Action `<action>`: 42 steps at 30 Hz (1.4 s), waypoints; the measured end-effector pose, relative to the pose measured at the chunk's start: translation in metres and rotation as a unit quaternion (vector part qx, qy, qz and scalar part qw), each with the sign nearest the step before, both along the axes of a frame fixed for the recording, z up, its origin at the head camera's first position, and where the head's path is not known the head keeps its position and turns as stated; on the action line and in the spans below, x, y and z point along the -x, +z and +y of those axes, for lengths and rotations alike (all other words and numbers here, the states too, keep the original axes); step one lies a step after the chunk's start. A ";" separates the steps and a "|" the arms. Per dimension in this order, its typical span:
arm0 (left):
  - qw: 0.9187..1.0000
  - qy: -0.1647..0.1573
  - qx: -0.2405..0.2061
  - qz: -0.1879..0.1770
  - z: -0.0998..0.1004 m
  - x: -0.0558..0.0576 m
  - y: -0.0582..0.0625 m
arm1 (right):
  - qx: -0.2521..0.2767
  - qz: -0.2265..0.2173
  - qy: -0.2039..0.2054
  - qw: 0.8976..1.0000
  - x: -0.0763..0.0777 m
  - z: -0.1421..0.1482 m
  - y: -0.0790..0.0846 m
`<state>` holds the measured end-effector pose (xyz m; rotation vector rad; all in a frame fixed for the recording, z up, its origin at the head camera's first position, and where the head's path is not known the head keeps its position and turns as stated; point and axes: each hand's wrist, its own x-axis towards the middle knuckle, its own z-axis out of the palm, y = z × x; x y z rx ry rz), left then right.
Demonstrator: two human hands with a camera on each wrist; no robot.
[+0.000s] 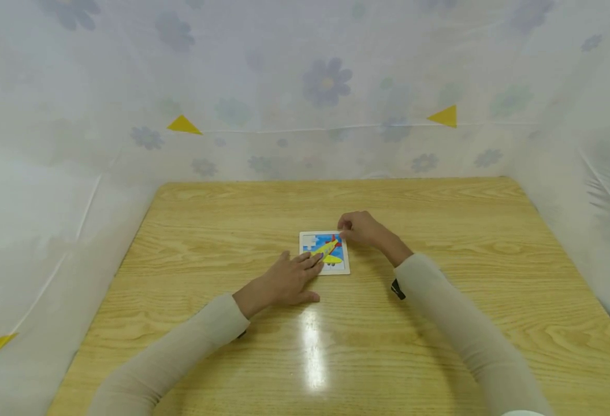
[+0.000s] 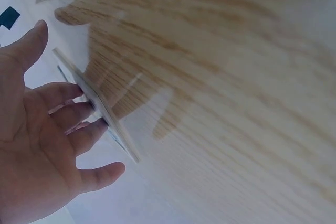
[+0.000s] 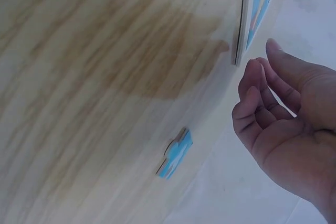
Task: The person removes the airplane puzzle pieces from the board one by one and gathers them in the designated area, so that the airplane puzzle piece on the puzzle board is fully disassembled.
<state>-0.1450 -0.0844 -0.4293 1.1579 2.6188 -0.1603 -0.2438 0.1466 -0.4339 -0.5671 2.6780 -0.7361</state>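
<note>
A jigsaw puzzle point(image 1: 340, 267) of a yellow and red airplane on blue lies flat in a pale frame; its upper left recess shows bare backing. My left hand point(image 1: 290, 280) rests its extended fingers on the puzzle's left and lower part, thumb spread away. In the left wrist view, those fingertips touch the puzzle board point(image 2: 118, 129). My right hand point(image 1: 362, 229) is at the upper right corner, fingers loosely bent, thumb apart from them. The right wrist view shows nothing held by this hand point(image 3: 294, 114); a loose blue puzzle piece point(image 3: 176, 153) lies on the table nearby.
The wood-grain table point(image 1: 206, 231) extends around the puzzle on every side. White flowered sheeting point(image 1: 284, 86) encloses its back and sides, with yellow triangles point(image 1: 444, 117) on it. A dark clip-like object point(image 1: 398, 289) shows below the right sleeve.
</note>
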 end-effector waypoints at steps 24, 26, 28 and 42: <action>1.000 0.000 0.003 -0.006 0.000 -0.001 0.002 | 0.013 -0.038 0.037 0.999 -0.006 -0.024 -0.006; 1.000 0.000 0.002 -0.006 0.000 -0.001 0.002 | 0.011 -0.032 0.039 0.999 -0.006 -0.025 -0.005; 1.000 -0.001 0.002 -0.004 0.000 -0.001 0.002 | 0.010 -0.027 0.041 0.999 -0.007 -0.025 -0.005; 1.000 0.000 0.004 -0.010 0.000 0.001 0.003 | -0.038 -0.029 0.039 0.998 -0.009 -0.033 -0.004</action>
